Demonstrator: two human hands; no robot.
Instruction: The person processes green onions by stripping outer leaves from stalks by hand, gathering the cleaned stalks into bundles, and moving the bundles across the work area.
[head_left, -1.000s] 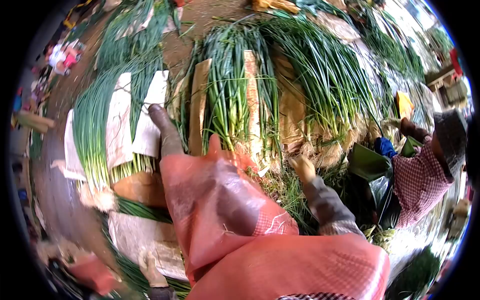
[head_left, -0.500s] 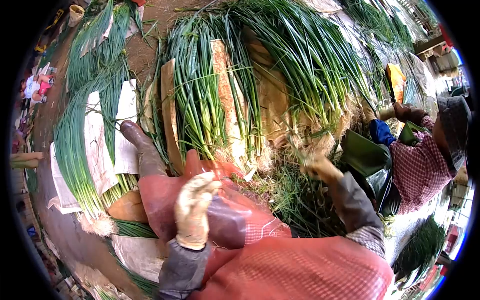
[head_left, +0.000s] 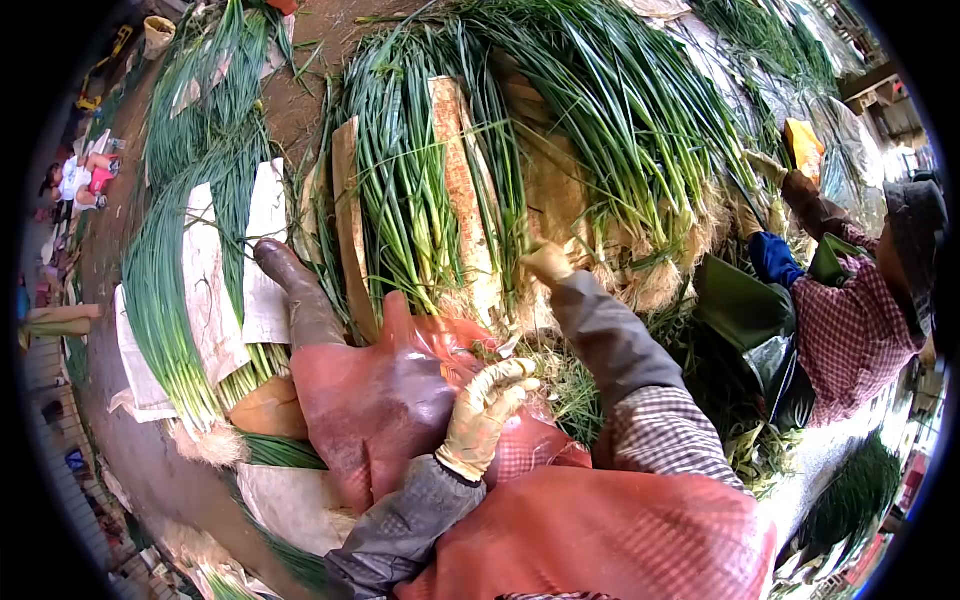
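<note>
Cream-gloved left hand (head_left: 488,415) loosely cupped; right hand (head_left: 547,265) blurred near scallions (head_left: 645,160), grip unclear.

The middle bunch of green onions (head_left: 408,190) lies flat with its long dark-green leaves pointing away from the wearer, its paler stalks and stringy roots toward them, a stiff brownish strip (head_left: 462,185) running lengthwise among the leaves. Just to its right, a larger bunch of green onions (head_left: 640,130) fans out at a slant, its leaves arching over at the far end, its pale, shaggy roots bunched at the near end.
</note>
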